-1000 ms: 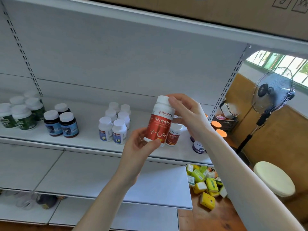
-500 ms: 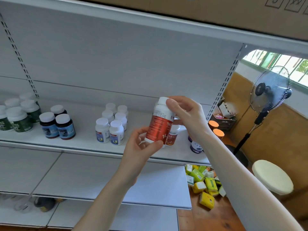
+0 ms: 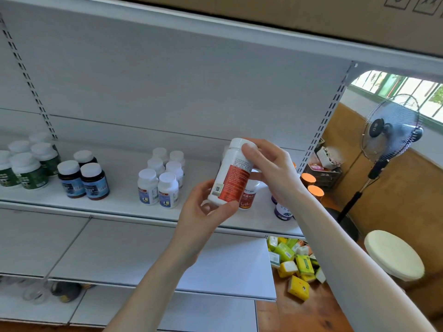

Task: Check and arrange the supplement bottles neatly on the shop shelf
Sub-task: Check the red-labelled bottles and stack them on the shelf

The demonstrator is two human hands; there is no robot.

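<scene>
Bare left hand and right hand, bare forearms, nails short and plain

Left hand curled, gripping from below; right hand pinching above; forearms raised.

Bottle above shelf

green bottle cut by left edge | red-label bottle half hidden (behind held bottle)
</scene>
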